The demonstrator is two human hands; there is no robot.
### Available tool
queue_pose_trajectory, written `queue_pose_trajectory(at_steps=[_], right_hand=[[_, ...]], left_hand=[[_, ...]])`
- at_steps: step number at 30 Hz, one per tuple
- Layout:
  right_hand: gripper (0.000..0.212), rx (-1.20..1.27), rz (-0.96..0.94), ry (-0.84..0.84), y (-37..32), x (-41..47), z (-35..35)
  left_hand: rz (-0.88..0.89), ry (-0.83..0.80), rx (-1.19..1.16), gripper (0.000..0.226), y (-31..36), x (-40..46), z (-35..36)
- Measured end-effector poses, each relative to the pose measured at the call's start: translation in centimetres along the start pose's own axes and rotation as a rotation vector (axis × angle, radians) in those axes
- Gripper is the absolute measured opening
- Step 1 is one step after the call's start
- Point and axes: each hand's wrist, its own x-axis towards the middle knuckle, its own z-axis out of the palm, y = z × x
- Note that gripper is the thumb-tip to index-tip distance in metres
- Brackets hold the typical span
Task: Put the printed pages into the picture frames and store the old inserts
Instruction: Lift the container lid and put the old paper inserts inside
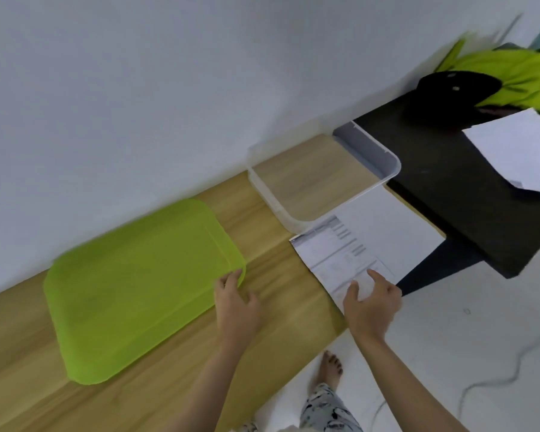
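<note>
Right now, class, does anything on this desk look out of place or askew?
Yes. The printed pages lie crooked, one corner overhanging the wooden table's edge under the right hand. The green lid sits off the clear bin, the left hand touching its corner.

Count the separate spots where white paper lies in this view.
2. One stack of printed pages lies on the wooden table's end beside the clear bin, under the right hand. Other white sheets lie on the black table. More may be hidden.
</note>
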Motion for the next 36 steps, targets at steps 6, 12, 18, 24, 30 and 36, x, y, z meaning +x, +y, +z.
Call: queue_pose_trajectory(at_steps=[6,12,18,24,30,36], right_hand=[[0.071,0.069,0.258,-0.183,3.1,4.4,-2.0],[0.073,0.200,0.259,-0.286,3.9,6.4,-2.9],[0.069,0.306,0.321,-0.271,5.1,7.7,-3.9],[0.073,0.351,0.236,-0.283,7.0,9.5,-6.9],[0.091,0.467,0.167,-0.175,7.6,11.0,-10.8],[0.093,0.584,0.130,-0.098,5.1,12.9,-12.1]], left_hand=[[-0.061,-0.190,0.028,0.045,4.5,-0.7,7.0],[-0.118,-0.223,-0.057,0.044,6.9,-0.8,11.6],[-0.273,-0.087,-0.178,0.039,8.6,-1.2,15.1],[-0.302,-0.046,-0.276,0.038,10.6,-2.3,17.2],[-0.191,-0.064,-0.393,0.036,13.9,-4.0,19.8],[-0.036,-0.058,-0.492,0.036,17.5,-3.9,19.6]])
